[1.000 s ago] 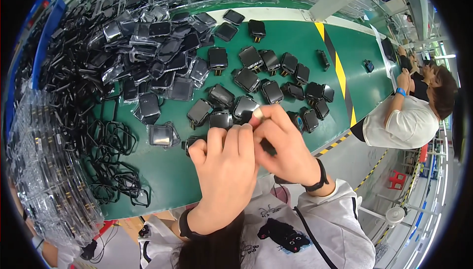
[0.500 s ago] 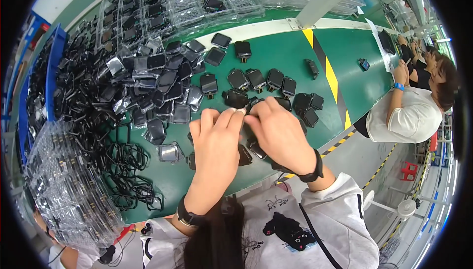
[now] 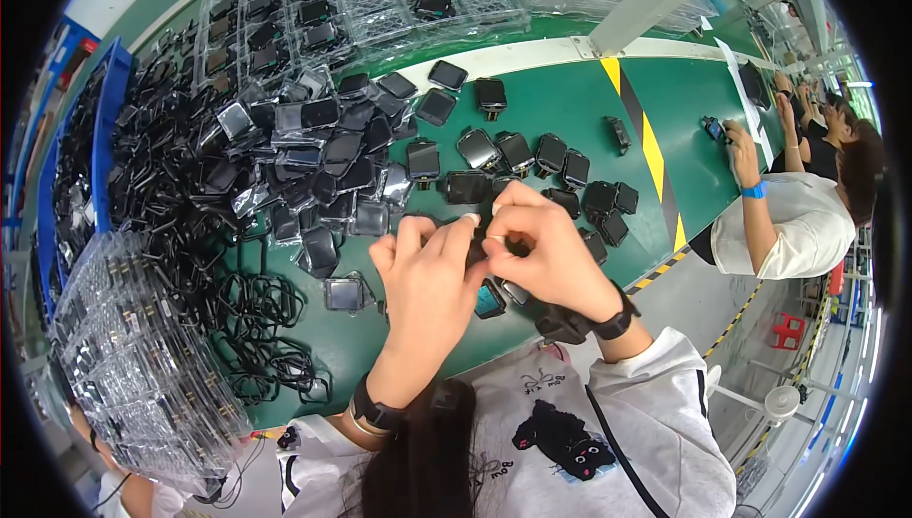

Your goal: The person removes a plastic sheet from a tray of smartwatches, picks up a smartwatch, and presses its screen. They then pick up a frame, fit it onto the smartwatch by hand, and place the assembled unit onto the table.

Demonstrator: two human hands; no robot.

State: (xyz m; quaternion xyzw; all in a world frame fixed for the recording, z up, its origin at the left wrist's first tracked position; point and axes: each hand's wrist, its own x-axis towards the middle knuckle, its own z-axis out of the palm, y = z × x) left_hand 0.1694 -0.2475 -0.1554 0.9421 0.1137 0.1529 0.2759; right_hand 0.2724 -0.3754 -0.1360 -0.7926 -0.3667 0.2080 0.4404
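Observation:
My left hand (image 3: 432, 276) and my right hand (image 3: 543, 252) meet over the green table (image 3: 532, 100), fingers pinched on a small dark piece (image 3: 474, 254). Most of that piece is covered by the fingers, so its kind cannot be made out. Just beyond the fingertips lies a black watch-sized screen module (image 3: 468, 187). Several similar square modules (image 3: 514, 151) sit to the far side and right of it. Below the right hand, a module with a lit bluish screen (image 3: 489, 301) rests on the table.
Film-wrapped modules (image 3: 342, 150) are heaped on the left, beside black straps or frames (image 3: 252, 304), a blue bin (image 3: 109, 129) and stacked clear trays (image 3: 142, 357). More trays (image 3: 366, 15) stand at the back. Striped tape (image 3: 651, 152) crosses the table; a co-worker (image 3: 793, 224) sits at right.
Both hands remain together, with the right fingers now more curled. The lit screen has come into sight below them. At right, the co-worker's hand has reached onto the table toward a small device.

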